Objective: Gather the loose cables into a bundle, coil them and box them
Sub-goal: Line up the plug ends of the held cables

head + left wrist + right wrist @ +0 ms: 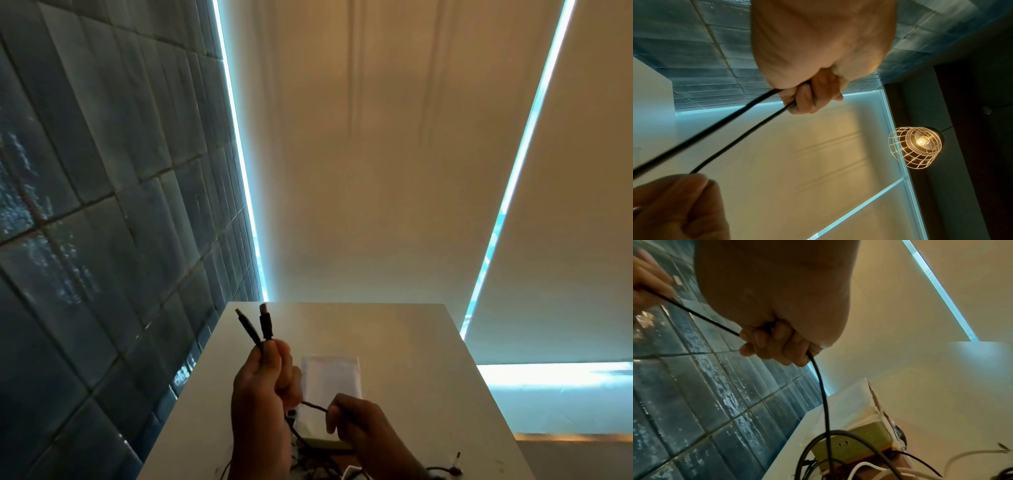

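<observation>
My left hand (272,353) is raised over the table and grips a black cable (313,406) doubled over, its two plug ends (265,323) sticking up above the fist. In the left wrist view the two black strands (731,129) run down from the left hand (809,99). My right hand (334,411) pinches one strand lower down, beside the box. In the right wrist view the right hand (777,345) is curled round the cable (824,394), which drops to a tangle of black and white cables (865,467). The open cardboard box (855,446) has a white lid (330,375).
The white table (404,342) stands against a blue tiled wall (102,205) on the left, with beige blinds (376,171) behind. More loose cable ends (445,469) lie near the front right of the table. A caged lamp (916,144) hangs overhead.
</observation>
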